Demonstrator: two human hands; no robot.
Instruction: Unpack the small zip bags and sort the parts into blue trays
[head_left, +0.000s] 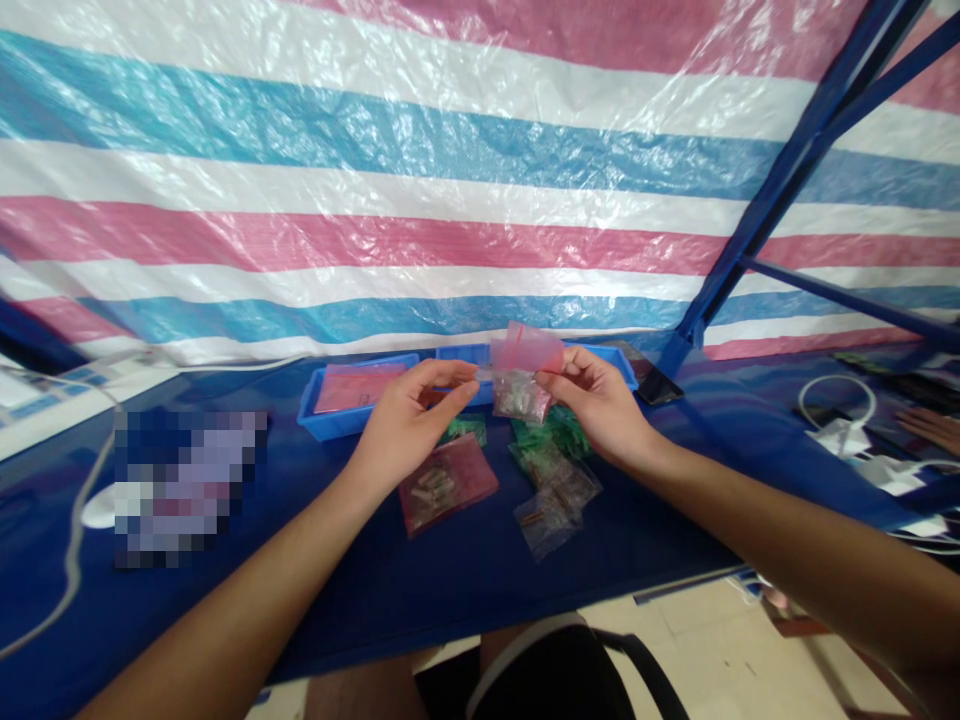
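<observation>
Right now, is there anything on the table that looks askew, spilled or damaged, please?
I see no spill or damage. The clear bags near the right hand look a little untidy: they overlap at different angles by the green packets. At the left, a pixelated patch hides what lies there, so I cannot judge it.

Striped sheeting (360,170): glossy, creased plastic. Held pink bag (527,353): thin, translucent plastic film. Blue tray (334,428): smooth, rigid-looking plastic. Worktop (390,600): smooth surface, slight sheen. Diagonal frame bar (760,225): smooth, metal-like.

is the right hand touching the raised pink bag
Touching. The head view shows the right hand pinching the raised pink bag at its right edge.
</observation>
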